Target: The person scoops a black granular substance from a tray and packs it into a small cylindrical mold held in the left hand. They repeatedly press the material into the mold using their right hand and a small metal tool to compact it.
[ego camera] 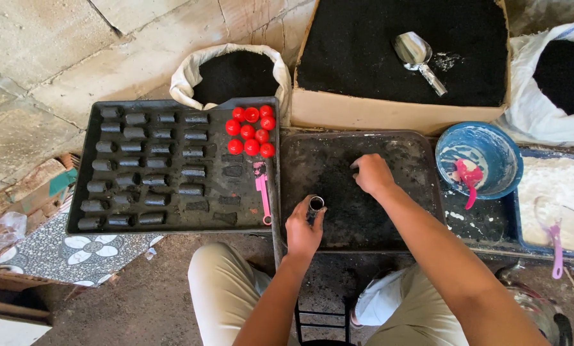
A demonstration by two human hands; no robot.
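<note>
So I've got my left hand (303, 229) wrapped around a small metal tube (315, 204), held upright at the near edge of the middle tray (415, 144), open end facing up. Fingers are closed snug around it. My right hand (371, 174) is a bit further in, over the centre of that same tray, fingers bunched together and pressed down into the black powder (338, 192) spread across it. Can't really tell if I'm pinching any of it, the fingertips are hidden.

Left of that there's the other black tray (82, 218), loaded with rows of dark little cylinders (135, 134) lying on their sides, filling the left and middle part of it. In its far right corner sits a cluster of red round caps (251, 131), and along the right edge a pink tool (262, 191) lies lengthwise.

Behind the middle tray is a cardboard box (389, 118) full of black powder with a metal scoop (417, 56) lying on top. A white sack (191, 70) of the same black stuff sits behind the left tray, and another sack (543, 109) at the far right.

On my right a blue bowl (492, 138) with white residue and a pink spoon (467, 179) in it sits at the corner of a blue tray (516, 218) holding white powder (559, 186).
</note>
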